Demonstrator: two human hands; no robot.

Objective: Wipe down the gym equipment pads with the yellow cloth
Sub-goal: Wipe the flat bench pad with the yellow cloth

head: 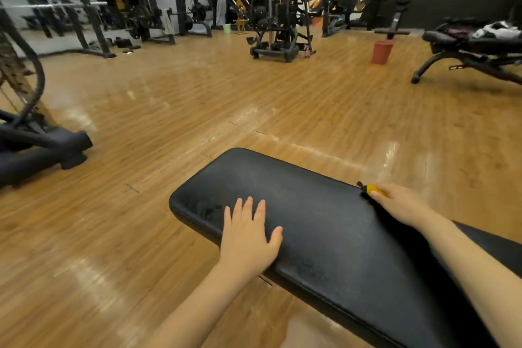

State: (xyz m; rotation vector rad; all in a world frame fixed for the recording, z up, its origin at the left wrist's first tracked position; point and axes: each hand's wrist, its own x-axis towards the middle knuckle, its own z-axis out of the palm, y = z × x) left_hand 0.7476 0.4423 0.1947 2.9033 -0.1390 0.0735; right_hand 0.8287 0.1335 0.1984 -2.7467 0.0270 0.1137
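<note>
A long black bench pad (319, 223) runs from the lower right toward the middle of the head view. My left hand (248, 234) lies flat on its near left part, fingers straight and spread. My right hand (401, 203) is at the pad's far right edge and grips the yellow cloth (374, 189). Only a small bunched bit of the cloth shows past the fingers, with a dark tag at its tip. The rest of the cloth is hidden under the hand.
Wooden floor (197, 110) surrounds the bench. A black machine base (42, 150) stands at the left. A cable machine (276, 22) and a red bucket (382, 52) are further back. Another bench (474, 51) with clothes on it stands at the far right.
</note>
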